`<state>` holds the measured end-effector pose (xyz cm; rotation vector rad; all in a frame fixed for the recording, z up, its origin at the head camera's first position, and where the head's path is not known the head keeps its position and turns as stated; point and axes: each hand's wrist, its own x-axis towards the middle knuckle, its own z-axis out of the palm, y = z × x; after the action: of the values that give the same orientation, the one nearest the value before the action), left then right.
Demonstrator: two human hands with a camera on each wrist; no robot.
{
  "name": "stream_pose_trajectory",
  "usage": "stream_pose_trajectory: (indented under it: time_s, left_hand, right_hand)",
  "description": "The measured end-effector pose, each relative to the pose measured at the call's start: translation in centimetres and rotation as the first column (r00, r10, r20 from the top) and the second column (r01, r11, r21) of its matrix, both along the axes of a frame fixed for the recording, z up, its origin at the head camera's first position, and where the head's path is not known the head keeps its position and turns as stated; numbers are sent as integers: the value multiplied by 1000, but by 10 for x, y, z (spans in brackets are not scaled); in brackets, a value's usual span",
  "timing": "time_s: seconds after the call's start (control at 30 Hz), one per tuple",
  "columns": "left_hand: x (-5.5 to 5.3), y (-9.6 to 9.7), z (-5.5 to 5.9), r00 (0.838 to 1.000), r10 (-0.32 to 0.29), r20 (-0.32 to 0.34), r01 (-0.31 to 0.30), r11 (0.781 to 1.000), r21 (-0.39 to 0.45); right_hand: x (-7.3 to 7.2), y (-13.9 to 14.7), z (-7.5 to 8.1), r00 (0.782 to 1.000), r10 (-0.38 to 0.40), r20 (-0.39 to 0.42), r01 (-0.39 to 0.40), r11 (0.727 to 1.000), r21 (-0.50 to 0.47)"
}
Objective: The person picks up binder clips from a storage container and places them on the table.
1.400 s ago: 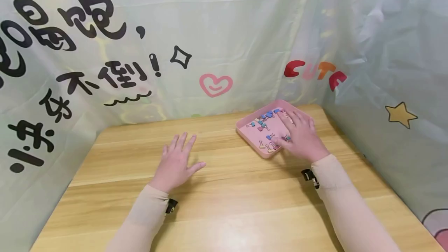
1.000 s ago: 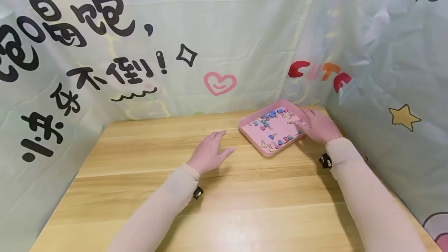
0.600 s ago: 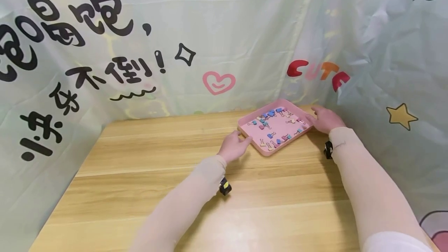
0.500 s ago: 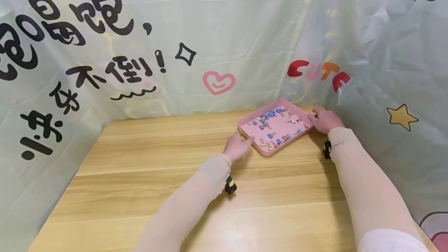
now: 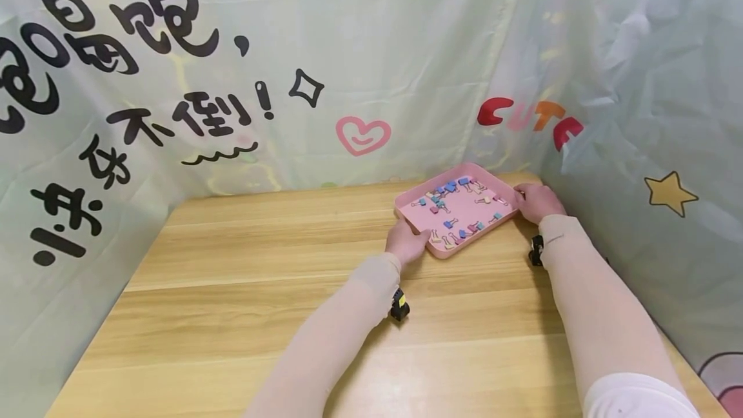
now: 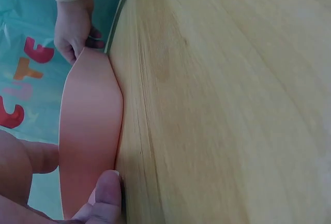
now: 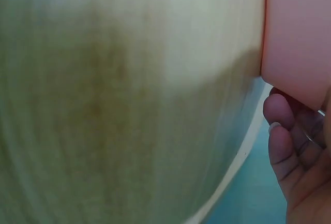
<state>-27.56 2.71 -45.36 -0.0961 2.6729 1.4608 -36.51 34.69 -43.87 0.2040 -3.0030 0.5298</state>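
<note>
A pink tray (image 5: 464,213) with a low rim sits toward the back right of the wooden table. In it lie several small binder clips (image 5: 450,186) in blue, teal, pink and yellow. My left hand (image 5: 405,244) grips the tray's near left side, thumb at the rim. The left wrist view shows the fingertips (image 6: 107,187) low against the tray's outer wall (image 6: 90,110), by the tabletop. At the opposite side, my right hand (image 5: 540,202) holds the tray's right corner. Its curled fingers (image 7: 282,141) are beside the tray wall (image 7: 300,32) in the right wrist view.
The wooden table (image 5: 244,315) stretches left and in front of the tray. A printed cloth (image 5: 360,37) hangs close behind the table and along its right side (image 5: 627,147), near my right hand.
My left hand has moved right and forward from over the table to the tray's left side. My right hand has gone from above the clips to the right corner. The tray stays about in place.
</note>
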Motion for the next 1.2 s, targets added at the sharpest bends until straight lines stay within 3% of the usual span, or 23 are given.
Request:
stream_pose_trajectory:
  time_s: [0.23,0.43,0.6,0.93,1.2]
  left_hand:
    - [0,-7,2,1000,-1,-9,1,1000,-2]
    - [0,-24,5,1000,-25,-15,25,1000,-12]
    - [-1,-47,7,1000,-20,0,20,1000,-16]
    - [-5,-99,3,997,16,70,-29,984,177]
    - [-1,-145,6,996,46,78,-61,975,214]
  right_hand:
    - [1,-1,-6,999,-6,-40,5,1000,-14]
    - [6,-11,-6,999,22,-31,-22,1000,3]
    - [12,-27,-2,998,56,-10,-55,998,26]
    - [21,-74,6,992,125,28,-126,992,14]
    - [37,-115,13,984,153,87,-155,988,20]
